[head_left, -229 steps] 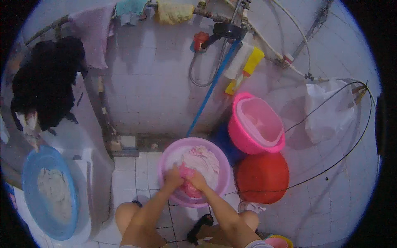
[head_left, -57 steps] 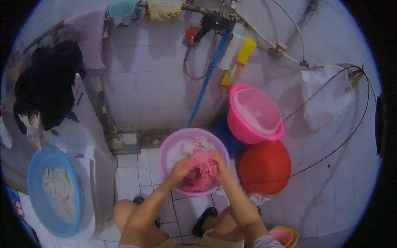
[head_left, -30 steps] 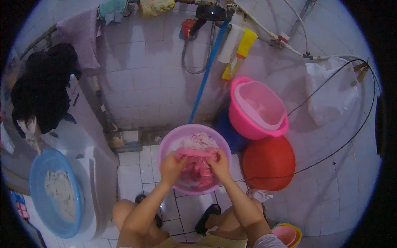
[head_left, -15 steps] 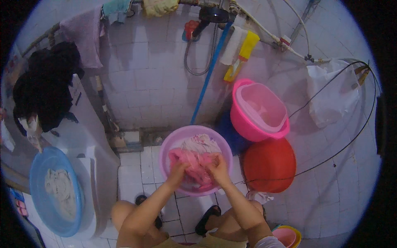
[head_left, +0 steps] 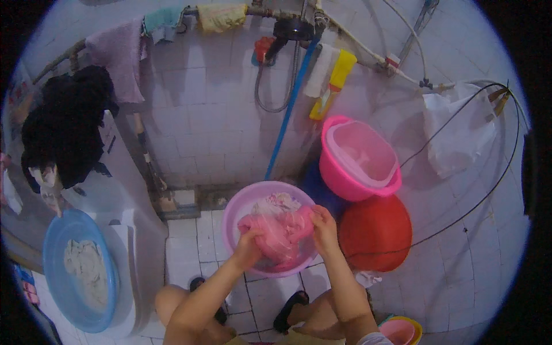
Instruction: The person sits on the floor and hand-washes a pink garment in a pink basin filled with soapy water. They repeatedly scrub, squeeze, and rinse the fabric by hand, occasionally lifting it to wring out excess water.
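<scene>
A pink garment (head_left: 277, 238) is stretched between my two hands over a light purple basin (head_left: 231, 207) on the tiled floor. My left hand (head_left: 248, 248) is closed on its left part, just inside the basin's near-left side. Raised near the basin's right rim, my right hand (head_left: 324, 229) pinches the other end of the cloth. Behind the pink garment, a white cloth with a coloured pattern (head_left: 282, 202) lies in the basin. The garment looks wet, and its exact kind is hard to make out.
On the left, a blue basin (head_left: 50, 270) with a pale cloth stands by a white appliance (head_left: 129, 190) topped with dark clothes (head_left: 66, 126). Pink tubs (head_left: 333, 167) and a red basin (head_left: 376, 233) are at right. A blue pole (head_left: 293, 106) leans on the wall under a shower head (head_left: 293, 29).
My right hand has moved right and slightly up, drawing its end of the pink garment outward. The cloth is spread wider now. My left hand stays nearly in place.
</scene>
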`<state>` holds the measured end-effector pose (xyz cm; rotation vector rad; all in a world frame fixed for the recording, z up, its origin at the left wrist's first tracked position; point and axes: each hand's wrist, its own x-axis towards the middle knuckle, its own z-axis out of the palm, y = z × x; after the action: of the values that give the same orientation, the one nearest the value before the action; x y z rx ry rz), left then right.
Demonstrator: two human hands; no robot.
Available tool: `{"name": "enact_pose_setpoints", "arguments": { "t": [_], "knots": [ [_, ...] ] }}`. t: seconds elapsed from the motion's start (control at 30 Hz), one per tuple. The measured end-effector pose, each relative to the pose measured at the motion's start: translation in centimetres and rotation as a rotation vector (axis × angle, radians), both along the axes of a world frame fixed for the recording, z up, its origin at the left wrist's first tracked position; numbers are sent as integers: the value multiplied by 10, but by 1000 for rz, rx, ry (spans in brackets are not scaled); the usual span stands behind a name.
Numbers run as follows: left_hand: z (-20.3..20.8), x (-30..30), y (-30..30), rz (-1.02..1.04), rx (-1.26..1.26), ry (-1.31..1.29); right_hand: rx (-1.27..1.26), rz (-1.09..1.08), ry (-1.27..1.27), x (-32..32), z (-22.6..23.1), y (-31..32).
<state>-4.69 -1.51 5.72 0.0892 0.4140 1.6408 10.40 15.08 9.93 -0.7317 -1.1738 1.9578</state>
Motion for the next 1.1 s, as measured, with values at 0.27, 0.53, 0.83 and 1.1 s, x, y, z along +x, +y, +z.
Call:
{"name": "enact_pose_setpoints", "arguments": {
  "t": [0.27,0.53,0.83,1.1],
  "knots": [
    [0,13,-1,-64,-122,216,19,64,104,8,20,18],
    [-19,10,-5,-190,-87,46,33,45,149,8,39,16],
    [19,26,-3,-213,-185,123,67,221,91,-6,38,-13],
    [14,11,7,71,-11,75,371,317,-343,-6,14,-32]
  ]
}}
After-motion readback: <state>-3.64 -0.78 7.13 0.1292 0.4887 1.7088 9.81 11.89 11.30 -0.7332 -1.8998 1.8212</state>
